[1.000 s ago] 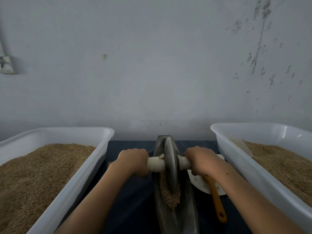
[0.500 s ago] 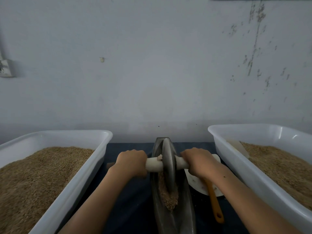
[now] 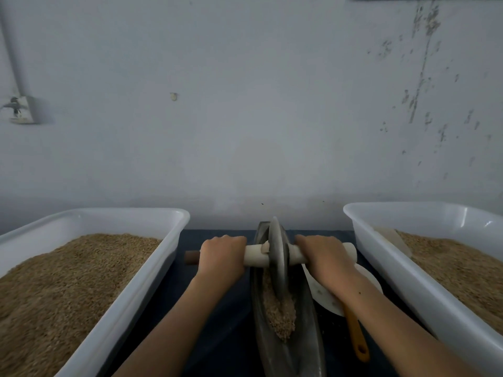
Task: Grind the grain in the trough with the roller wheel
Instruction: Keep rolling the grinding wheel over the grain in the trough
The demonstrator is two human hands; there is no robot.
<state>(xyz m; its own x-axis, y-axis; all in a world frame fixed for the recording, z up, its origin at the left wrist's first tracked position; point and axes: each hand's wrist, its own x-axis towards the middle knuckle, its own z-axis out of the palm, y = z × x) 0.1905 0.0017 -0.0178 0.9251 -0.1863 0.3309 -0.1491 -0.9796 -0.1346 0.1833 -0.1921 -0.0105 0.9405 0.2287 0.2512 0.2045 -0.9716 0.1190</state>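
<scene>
A narrow dark metal trough (image 3: 310, 338) runs away from me on the dark table. Brown grain (image 3: 281, 312) lies heaped in its groove. The grey roller wheel (image 3: 277, 257) stands on edge in the far half of the trough, behind the grain. A pale axle handle (image 3: 255, 255) passes through the wheel. My left hand (image 3: 221, 255) grips the handle left of the wheel. My right hand (image 3: 322, 254) grips it on the right side.
A white tub (image 3: 152, 273) full of grain stands at the left, and a second white tub (image 3: 386, 270) with grain at the right. A white dish (image 3: 324, 295) and an orange-handled tool (image 3: 355, 336) lie right of the trough. The wall stands close behind.
The wheel and both hands have rolled a little farther along the trough, away from me, leaving more grain exposed on the near side.
</scene>
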